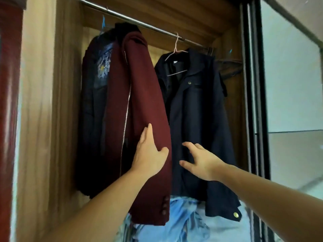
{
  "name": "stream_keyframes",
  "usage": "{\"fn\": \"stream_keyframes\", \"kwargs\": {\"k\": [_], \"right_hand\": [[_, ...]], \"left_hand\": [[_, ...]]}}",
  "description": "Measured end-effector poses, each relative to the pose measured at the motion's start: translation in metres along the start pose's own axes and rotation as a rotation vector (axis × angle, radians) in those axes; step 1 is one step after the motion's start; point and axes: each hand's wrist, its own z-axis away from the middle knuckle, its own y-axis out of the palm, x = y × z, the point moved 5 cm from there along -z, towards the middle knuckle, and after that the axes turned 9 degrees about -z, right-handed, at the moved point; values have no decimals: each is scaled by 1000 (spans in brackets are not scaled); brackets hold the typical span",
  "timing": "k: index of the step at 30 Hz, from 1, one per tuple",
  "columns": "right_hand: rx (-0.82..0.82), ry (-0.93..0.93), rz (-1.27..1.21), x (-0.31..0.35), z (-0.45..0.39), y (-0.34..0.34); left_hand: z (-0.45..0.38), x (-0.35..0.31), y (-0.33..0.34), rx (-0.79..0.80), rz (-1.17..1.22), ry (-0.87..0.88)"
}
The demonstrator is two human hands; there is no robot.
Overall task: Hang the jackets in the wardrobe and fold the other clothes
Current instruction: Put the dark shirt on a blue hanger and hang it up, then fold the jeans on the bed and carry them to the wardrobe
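Observation:
A maroon jacket [139, 95] with a silver zip hangs from the steel rail [132, 20] in the wardrobe. My left hand [148, 154] lies flat against its right sleeve, fingers straight, thumb round the sleeve's edge. To its right a navy jacket [197, 123] with brass buttons hangs on a pink wire hanger [176, 49]. My right hand [199, 159] is spread in front of the navy jacket, fingers apart, holding nothing. A dark jacket [94, 105] with pale embroidery hangs behind the maroon one at the left.
Light blue clothes [185, 222] lie piled at the wardrobe's bottom under the jackets. A dark sliding door frame [253, 95] and frosted panel [290, 84] stand at the right. The wardrobe's wooden side wall [66, 102] and a dark red post [8, 119] are at the left.

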Motion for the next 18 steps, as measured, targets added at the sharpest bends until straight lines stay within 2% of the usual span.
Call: {"fn": "stream_keyframes", "kwargs": {"k": [6,10,14,18], "right_hand": [[-30,126,96,-31,125,-38],[-44,323,240,-54,225,-67],[-61,478,406,-59,323,-105],[-74,645,497,-47,425,-119]], "left_hand": [[75,-41,26,221,-106,103],[140,-89,56,428,-139,252],[186,-139,69,485,-91,418],[234,-179,85,524,-68,656]]}}
